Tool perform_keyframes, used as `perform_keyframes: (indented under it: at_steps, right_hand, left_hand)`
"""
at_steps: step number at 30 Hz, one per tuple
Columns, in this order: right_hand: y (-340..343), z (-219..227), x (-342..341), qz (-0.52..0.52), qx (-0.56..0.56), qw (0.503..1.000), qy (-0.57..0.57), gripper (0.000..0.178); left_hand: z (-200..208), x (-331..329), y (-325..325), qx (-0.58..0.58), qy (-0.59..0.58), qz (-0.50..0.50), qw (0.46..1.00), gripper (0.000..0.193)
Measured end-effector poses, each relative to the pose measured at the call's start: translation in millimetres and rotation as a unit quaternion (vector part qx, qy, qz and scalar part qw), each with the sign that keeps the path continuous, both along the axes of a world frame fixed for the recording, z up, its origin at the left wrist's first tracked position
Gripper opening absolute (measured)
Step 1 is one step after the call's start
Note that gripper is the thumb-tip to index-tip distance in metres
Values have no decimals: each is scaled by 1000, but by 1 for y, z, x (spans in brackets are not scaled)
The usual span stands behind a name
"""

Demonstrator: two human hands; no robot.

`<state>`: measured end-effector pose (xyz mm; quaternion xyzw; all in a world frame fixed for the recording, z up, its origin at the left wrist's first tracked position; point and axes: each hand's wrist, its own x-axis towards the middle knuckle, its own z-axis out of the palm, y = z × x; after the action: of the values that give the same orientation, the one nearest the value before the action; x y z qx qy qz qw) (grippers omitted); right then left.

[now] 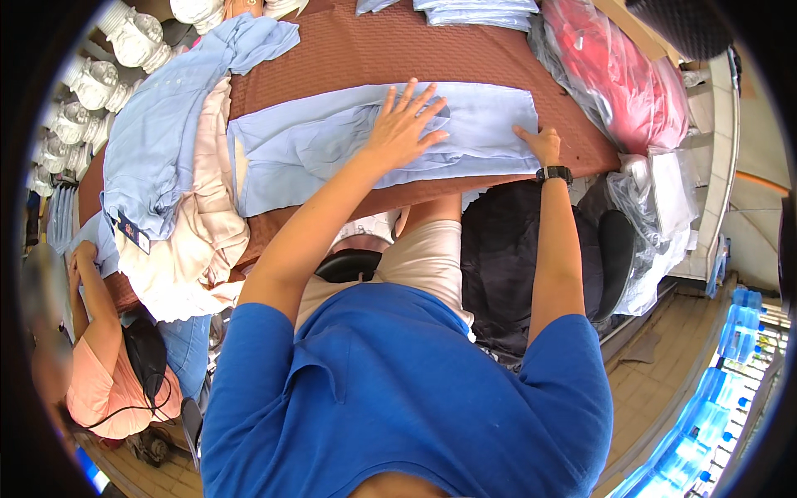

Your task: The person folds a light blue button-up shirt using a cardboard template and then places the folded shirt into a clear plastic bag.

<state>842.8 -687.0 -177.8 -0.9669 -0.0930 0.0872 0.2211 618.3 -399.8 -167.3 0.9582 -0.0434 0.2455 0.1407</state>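
Observation:
A light blue shirt (307,158), folded into a long strip, lies across the brown-covered table (349,50) in front of me. My left hand (405,129) rests on its middle with the fingers spread out flat. At the strip's right end, my right hand (544,147) is closed on the edge of the cloth, the thumb on top and some fingers hidden. Creases and a folded-over part of the fabric show around my left hand. Left of this shirt, another light blue shirt (162,137) with a dark tag is draped over a cream garment (187,257).
Folded light blue garments (481,12) in clear bags lie at the far edge. Bagged red clothing (610,75) is at the right, above clear plastic bags (656,224). A black chair (531,257) stands by my right arm. A person in an orange top (100,373) is at the left.

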Motion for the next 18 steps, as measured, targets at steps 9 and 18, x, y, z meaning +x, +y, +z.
perform_keyframes:
  at_steps: [9,18]
  right_hand:
    - [11,26,-24,102,167,972,-126,56]
    - [23,48,-23,91,185,977,52,46]
  left_hand:
    - [-37,-2,-26,30,59,28,997,57]
    - [-36,49,-64,35,17,-16,999,55]
